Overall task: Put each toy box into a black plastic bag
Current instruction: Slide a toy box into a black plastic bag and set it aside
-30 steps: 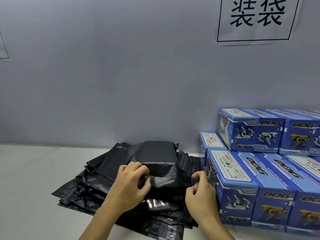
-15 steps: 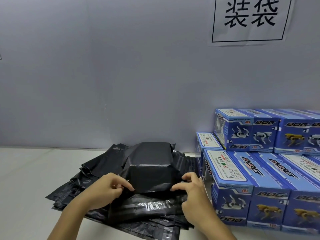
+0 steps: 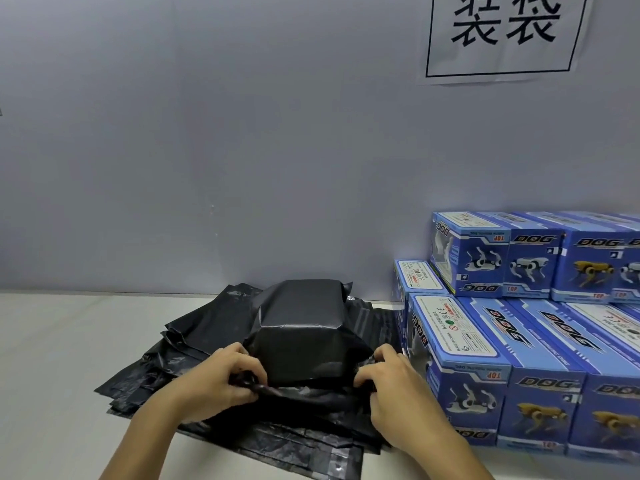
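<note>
Wall (image 3: 207,150): big and grey, behind everything. A white paper sign (image 3: 502,32) with black writing hangs at 1 o'clock.
Table (image 3: 45,358): pale and flat. It carries all the things.
Stack of toy boxes (image 3: 540,344): blue boxes with dog pictures, at 3 o'clock. They sit in two layers, right beside the bags. None of them is in a bag yet.
Pile of black bags (image 3: 194,334): flat, shiny bags lying on the table in the middle, from 9 o'clock to 6 o'clock. They look soft and slippery.
Bagged box (image 3: 304,327): one box shape sits on top of the pile, in the middle. Black plastic covers it all over. No blue shows through.
Left hand (image 3: 214,386): at 7 o'clock, at the near left corner of the bagged box. Its grip is clamped on the loose edge of the bag, fingers curled round the plastic.
Right hand (image 3: 398,389): at 5 o'clock, at the near right corner, just beside the blue boxes. Its grip is also clamped on the bag edge, pinching it.
Done, I think: one box is inside a bag. The open end faces the person and looks like it is being pulled shut or folded.
Left to do, I think: finish this bag, move it away, then bag every blue box in the stack. That is a lot, so the job looks near its start.
</note>
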`<state>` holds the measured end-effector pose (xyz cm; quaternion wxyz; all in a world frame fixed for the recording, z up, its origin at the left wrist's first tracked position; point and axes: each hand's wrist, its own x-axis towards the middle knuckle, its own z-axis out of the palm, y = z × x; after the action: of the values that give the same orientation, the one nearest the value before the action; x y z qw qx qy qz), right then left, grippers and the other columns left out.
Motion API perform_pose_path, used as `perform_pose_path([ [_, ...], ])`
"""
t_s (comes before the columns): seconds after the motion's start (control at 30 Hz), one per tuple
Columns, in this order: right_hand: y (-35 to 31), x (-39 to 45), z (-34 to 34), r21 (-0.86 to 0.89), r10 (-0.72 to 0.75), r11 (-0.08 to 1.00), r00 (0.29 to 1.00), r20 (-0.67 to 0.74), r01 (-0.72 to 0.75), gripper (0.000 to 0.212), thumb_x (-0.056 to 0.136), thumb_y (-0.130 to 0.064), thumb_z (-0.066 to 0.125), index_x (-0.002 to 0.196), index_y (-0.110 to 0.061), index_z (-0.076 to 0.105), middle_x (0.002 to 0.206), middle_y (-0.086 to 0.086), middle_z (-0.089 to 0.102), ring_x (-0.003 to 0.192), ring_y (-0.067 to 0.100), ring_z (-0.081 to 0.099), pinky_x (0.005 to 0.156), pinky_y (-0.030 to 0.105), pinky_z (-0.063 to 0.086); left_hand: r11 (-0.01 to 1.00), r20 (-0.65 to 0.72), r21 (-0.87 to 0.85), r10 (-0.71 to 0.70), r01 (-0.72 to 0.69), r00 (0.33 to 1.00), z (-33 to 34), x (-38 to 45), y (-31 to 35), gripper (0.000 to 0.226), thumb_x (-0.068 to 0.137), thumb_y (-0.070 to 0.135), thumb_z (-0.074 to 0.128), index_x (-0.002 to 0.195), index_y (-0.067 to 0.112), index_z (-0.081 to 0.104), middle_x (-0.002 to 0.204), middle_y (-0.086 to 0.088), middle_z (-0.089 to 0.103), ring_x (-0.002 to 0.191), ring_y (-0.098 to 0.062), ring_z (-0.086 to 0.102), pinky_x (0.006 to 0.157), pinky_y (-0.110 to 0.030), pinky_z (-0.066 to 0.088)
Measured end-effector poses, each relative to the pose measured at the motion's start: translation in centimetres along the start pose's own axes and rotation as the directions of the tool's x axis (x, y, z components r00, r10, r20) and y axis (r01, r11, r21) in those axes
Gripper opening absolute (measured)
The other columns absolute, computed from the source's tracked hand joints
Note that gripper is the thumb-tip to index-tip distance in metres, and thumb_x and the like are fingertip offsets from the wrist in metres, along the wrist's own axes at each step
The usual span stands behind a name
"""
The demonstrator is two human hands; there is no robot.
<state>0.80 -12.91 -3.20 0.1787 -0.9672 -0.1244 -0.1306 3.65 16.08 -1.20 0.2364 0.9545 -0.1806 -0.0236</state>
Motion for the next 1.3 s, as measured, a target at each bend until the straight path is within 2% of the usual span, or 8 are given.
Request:
perform_pose_path([
  [0.23, -0.2, 0.5, -0.3, 0.163, 0.016, 0.987, 0.983, -0.184, 0.015, 0.016, 0.095, -0.03, 0.053, 0.102, -0.032, 0.068, 0.102, -0.016, 0.043, 0.096, 0.005, 0.05, 0.078, 0.021, 0.044, 0.967, -0.261, -0.233, 0.036, -0.099, 0.965, -0.5, 0.2, 0.3, 0.018, 0.092, 0.02, 0.07, 0.083, 0.034, 0.076, 0.094, 0.015, 0.06, 0.087, -0.004, 0.061, 0.078, -0.018, 0.044],
  [0.47, -0.3, 1.1, -0.5, 0.428, 0.119, 0.896, 0.867, -0.483, 0.116, 0.017, 0.091, -0.01, 0.067, 0.083, -0.025, 0.063, 0.094, -0.015, 0.053, 0.089, 0.005, 0.056, 0.074, 0.014, 0.043, 0.873, -0.569, -0.382, 0.036, -0.303, 0.822, -1.0, 0.4, 0.8, 0.034, 0.087, -0.002, 0.07, 0.077, 0.029, 0.079, 0.099, 0.004, 0.07, 0.083, -0.019, 0.068, 0.072, -0.03, 0.055],
  [0.6, -0.5, 1.5, -0.7, 0.556, 0.208, 0.809, 0.791, -0.575, 0.192, 0.018, 0.092, -0.006, 0.066, 0.085, -0.022, 0.063, 0.096, -0.009, 0.056, 0.09, 0.009, 0.058, 0.071, 0.025, 0.053, 0.805, -0.692, -0.444, -0.029, -0.393, 0.722, -0.8, 0.6, 1.3, 0.042, 0.093, -0.004, 0.062, 0.079, 0.032, 0.077, 0.077, 0.01, 0.073, 0.072, -0.003, 0.066, 0.069, -0.013, 0.051],
  [0.83, -0.6, 1.4, -0.8, 0.695, 0.262, 0.683, 0.813, -0.52, 0.224, 0.013, 0.098, -0.01, 0.056, 0.099, -0.022, 0.062, 0.095, -0.01, 0.065, 0.09, 0.002, 0.061, 0.071, 0.011, 0.048, 0.8, -0.71, -0.424, -0.002, -0.425, 0.704, -0.3, 0.8, 2.5, 0.023, 0.098, 0.019, 0.054, 0.077, 0.019, 0.064, 0.061, -0.007, 0.049, 0.058, -0.013, 0.042, 0.054, -0.024, 0.034],
  [0.93, -0.6, 1.4, -0.7, 0.738, 0.316, 0.641, 0.805, -0.503, 0.21, 0.01, 0.1, -0.018, 0.053, 0.091, -0.023, 0.056, 0.084, 0.0, 0.062, 0.077, 0.009, 0.058, 0.06, 0.016, 0.046, 0.812, -0.727, -0.398, 0.005, -0.428, 0.686, 0.1, 0.8, 3.3, 0.03, 0.097, 0.033, 0.048, 0.074, 0.015, 0.054, 0.056, 0.003, 0.033, 0.052, -0.013, 0.029, 0.049, -0.023, 0.024],
  [1.07, -0.7, 1.4, -0.6, 0.75, 0.336, 0.632, 0.802, -0.494, 0.197, 0.009, 0.1, -0.021, 0.052, 0.091, -0.022, 0.055, 0.086, 0.0, 0.062, 0.081, 0.011, 0.059, 0.064, 0.019, 0.05, 0.813, -0.761, -0.399, -0.035, -0.425, 0.648, 0.7, 1.1, 4.1, 0.033, 0.098, 0.037, 0.044, 0.08, 0.011, 0.053, 0.057, 0.001, 0.037, 0.049, -0.013, 0.033, 0.045, -0.025, 0.025],
  [1.2, -0.9, 1.4, -0.6, 0.747, 0.341, 0.648, 0.82, -0.46, 0.149, 0.01, 0.101, -0.023, 0.052, 0.092, -0.021, 0.054, 0.084, 0.002, 0.062, 0.08, 0.019, 0.062, 0.067, 0.041, 0.056, 0.828, -0.778, -0.393, -0.068, -0.401, 0.624, 1.1, 1.2, 4.5, 0.034, 0.099, 0.036, 0.042, 0.079, 0.01, 0.052, 0.059, 0.003, 0.039, 0.051, -0.015, 0.036, 0.045, -0.036, 0.029],
  [1.3, -0.9, 1.4, -0.5, 0.752, 0.353, 0.647, 0.825, -0.441, 0.126, 0.013, 0.101, -0.023, 0.053, 0.088, -0.02, 0.054, 0.068, 0.0, 0.061, 0.061, 0.016, 0.059, 0.052, 0.034, 0.053, 0.833, -0.785, -0.412, -0.119, -0.369, 0.608, 1.2, 1.4, 4.6, 0.036, 0.1, 0.034, 0.042, 0.076, 0.008, 0.051, 0.061, -0.002, 0.042, 0.054, -0.015, 0.038, 0.049, -0.03, 0.032],
])
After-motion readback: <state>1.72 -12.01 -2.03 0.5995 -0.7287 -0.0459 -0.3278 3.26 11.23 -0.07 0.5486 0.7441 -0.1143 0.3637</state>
